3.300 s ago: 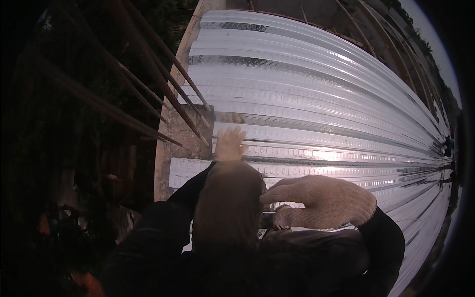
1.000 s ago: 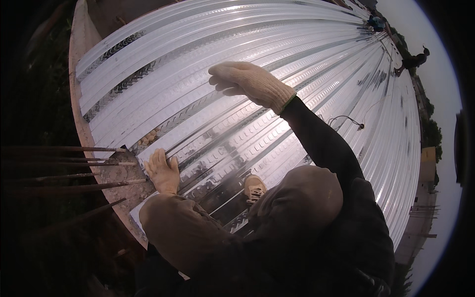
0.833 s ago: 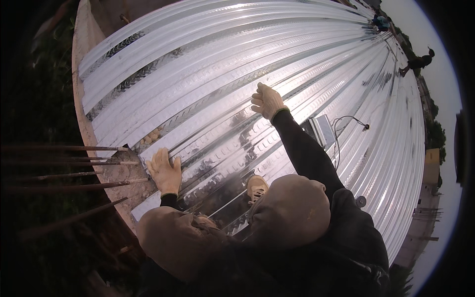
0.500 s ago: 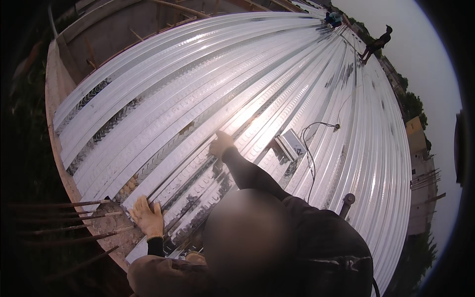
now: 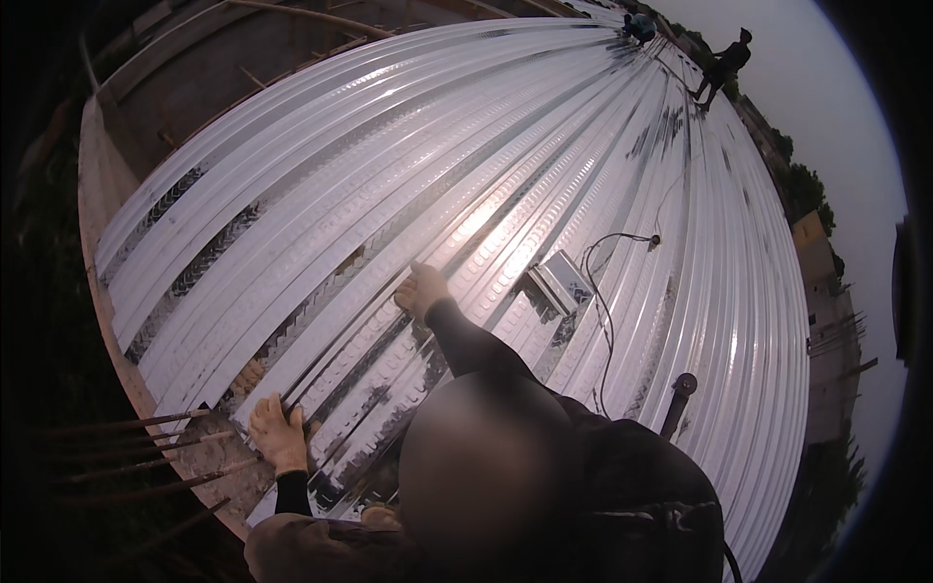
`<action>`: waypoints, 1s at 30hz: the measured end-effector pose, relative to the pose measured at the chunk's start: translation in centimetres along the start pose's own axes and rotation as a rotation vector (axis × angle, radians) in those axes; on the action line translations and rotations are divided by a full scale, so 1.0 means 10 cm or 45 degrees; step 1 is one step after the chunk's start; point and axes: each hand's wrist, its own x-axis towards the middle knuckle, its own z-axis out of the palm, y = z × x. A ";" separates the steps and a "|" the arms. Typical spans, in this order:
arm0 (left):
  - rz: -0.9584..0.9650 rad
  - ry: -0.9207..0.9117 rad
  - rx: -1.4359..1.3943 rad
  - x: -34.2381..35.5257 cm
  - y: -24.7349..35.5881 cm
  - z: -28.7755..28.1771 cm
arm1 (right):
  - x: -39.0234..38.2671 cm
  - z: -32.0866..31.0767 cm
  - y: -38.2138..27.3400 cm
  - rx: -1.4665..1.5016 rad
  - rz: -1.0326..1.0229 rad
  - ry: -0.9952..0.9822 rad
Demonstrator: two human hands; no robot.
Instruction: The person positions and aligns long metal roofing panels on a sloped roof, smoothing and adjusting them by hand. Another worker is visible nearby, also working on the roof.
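My left hand (image 5: 277,432) is in a pale glove, fingers apart, resting on the near end of the corrugated silver metal decking (image 5: 330,194), beside a concrete edge (image 5: 221,464). My right hand (image 5: 423,290), also gloved, reaches further up the same decking, its fingers curled on a narrow raised rib. Right of it lie a short silver metal piece (image 5: 559,282) and a thin dark cable (image 5: 612,325). A dark tool with a round head (image 5: 680,394) shows beside my right side. A blurred rounded shape covers the bottom middle.
Several rusty rebars (image 5: 117,428) jut at the lower left by a drop. At the far end one co-worker (image 5: 637,27) crouches and another (image 5: 724,68) stands near the deck's edge. Timbers (image 5: 311,21) run beyond the upper edge; buildings (image 5: 826,321) stand at the right.
My right hand, raised in the air earlier, has come down onto the decking, fingers curling. My left hand stays on the sheet. The view has swung, showing more decking and the metal piece.
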 end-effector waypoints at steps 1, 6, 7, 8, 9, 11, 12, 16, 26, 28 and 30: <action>0.033 0.046 0.019 0.00 0.00 0.00 | 0.00 0.00 0.01 -0.006 -0.007 -0.109; 0.028 -0.003 0.088 0.05 0.02 -0.04 | 0.04 -0.06 0.03 0.033 -0.045 0.044; 0.026 -0.039 0.139 0.07 0.04 -0.06 | 0.04 -0.06 0.03 0.061 -0.038 0.000; 0.022 -0.063 0.185 0.09 0.05 -0.07 | 0.03 -0.07 0.03 0.109 -0.010 -0.182; 0.018 -0.086 0.230 0.11 0.07 -0.09 | 0.01 -0.07 0.02 0.144 0.008 -0.254; 0.025 -0.131 0.272 0.14 0.07 -0.11 | -0.02 -0.07 0.02 0.135 0.003 -0.233; 0.031 -0.148 0.292 0.15 0.07 -0.12 | -0.04 -0.06 0.01 0.123 -0.021 -0.120; 0.139 -0.064 0.336 0.18 -0.01 -0.15 | -0.05 -0.02 0.04 0.155 -0.091 -0.130; 0.250 -0.099 0.345 0.25 -0.16 -0.19 | 0.12 -0.13 0.29 -0.429 -0.808 -0.324; 0.242 -0.103 0.361 0.24 -0.20 -0.20 | 0.17 -0.13 0.35 -0.660 -0.950 -0.226; 0.296 -0.070 0.353 0.24 -0.23 -0.20 | 0.24 -0.14 0.37 -0.836 -0.963 -0.123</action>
